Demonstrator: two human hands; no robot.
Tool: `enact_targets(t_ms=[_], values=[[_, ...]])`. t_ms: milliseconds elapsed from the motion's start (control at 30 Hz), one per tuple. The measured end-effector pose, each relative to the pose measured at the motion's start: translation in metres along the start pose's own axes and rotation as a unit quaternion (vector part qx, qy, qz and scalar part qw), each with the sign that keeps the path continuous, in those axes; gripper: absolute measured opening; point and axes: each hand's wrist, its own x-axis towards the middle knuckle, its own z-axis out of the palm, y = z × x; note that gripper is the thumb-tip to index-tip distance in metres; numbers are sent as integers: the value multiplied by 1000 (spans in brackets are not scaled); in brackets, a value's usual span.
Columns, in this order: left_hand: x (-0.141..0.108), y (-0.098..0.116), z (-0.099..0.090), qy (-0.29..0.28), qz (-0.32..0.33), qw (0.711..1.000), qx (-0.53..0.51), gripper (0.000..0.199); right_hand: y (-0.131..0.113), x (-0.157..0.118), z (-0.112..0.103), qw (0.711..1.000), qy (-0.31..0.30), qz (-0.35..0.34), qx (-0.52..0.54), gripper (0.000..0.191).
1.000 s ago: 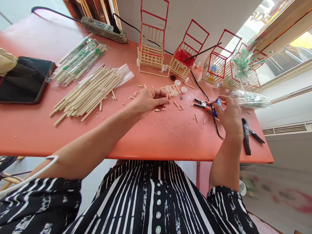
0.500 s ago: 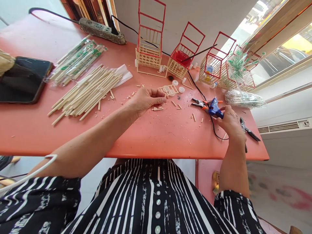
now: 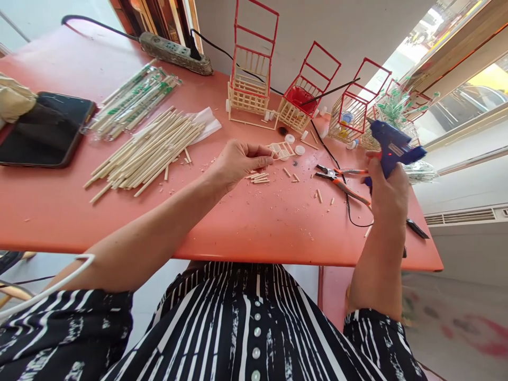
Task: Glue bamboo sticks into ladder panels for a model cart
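Left hand (image 3: 240,163) pinched a short stick piece (image 3: 274,154); right hand (image 3: 389,197) held a blue glue gun (image 3: 392,144) above the tabletop (image 3: 238,233)

Farthest left we had a dark-screened device (image 3: 43,132) lying flat, then plastic-wrapped sticks (image 3: 135,98) and a heap of bare sticks (image 3: 146,153), its upper right end beside a white sheet (image 3: 209,124). Behind them sat a power strip (image 3: 174,53).

Next came our left hand, low over the middle, thumb and fingertips closed together; the piece between them was mostly hidden. Cut stick lengths (image 3: 260,179) lay in a small cluster just below. Against the wall beyond stood red-framed stick models (image 3: 249,100), and a ladder-like frame (image 3: 291,148) lay just past our fingertips, with white discs (image 3: 300,150) near it.

Orange-and-black pliers (image 3: 332,173) lay spread open between our hands. Our right hand was wrapped around the glue gun's handle, well clear of the surface; the nozzle tipped up and leftward, and a small red light glowed on its side. Green sprigs (image 3: 392,106) showed behind it. Past our right forearm, we could see part of a black tool (image 3: 417,228).
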Motion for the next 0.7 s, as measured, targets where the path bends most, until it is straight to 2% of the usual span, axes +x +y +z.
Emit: enact_targets(t_ms=[33, 100, 167, 233, 333, 500, 700], values=[[0, 0, 0, 6, 9, 1000, 5, 21, -11, -3, 9, 996, 3, 25, 91, 44], [1, 0, 0, 19, 20, 999, 16, 22, -32, -12, 29, 972, -26, 13, 235, 38], [2, 0, -1, 30, 30, 999, 27, 21, -50, -23, 50, 942, -102, 6, 318, 42], [3, -1, -2, 41, 45, 997, 39, 20, -59, -34, 64, 917, -150, 9, 370, 47], [4, -4, -4, 54, 70, 994, 59, 19, -62, -45, 72, 900, -196, 11, 389, 43], [3, -2, -4, 57, 98, 990, 80, 17, -62, -51, 69, 908, -217, 26, 358, 44], [1, 5, -2, 75, 96, 988, 99, 14, -64, -52, 69, 921, -221, 27, 320, 48]])
